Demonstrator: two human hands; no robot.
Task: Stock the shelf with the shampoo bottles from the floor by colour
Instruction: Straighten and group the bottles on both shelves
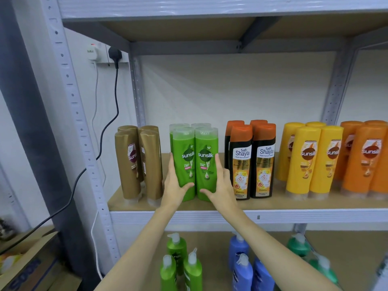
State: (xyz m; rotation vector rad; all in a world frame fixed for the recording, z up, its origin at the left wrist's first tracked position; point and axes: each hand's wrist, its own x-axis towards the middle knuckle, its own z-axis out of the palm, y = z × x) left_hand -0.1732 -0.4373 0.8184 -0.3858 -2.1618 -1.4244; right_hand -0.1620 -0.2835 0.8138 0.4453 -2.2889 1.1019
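Both bare arms are reaching up and forward, angling in toward each other. The left hand (175, 185) is standing edge-on with its fingers straight and pointing up, thumb sticking out to the right. The right hand (219, 186) is mirroring it, fingers straight and upright, thumb sticking out to the left. The palms are facing each other, with the thumb tips lying near but apart

Showing glossy smooth plastic on green bottles (194, 162), caps translucent. Showing matt brown board, possibly fibreboard, on shelf deck (273, 203). Showing grey painted metal, smooth, on upright (84, 133). Showing satin gold-brown plastic on brown bottles (130, 162).
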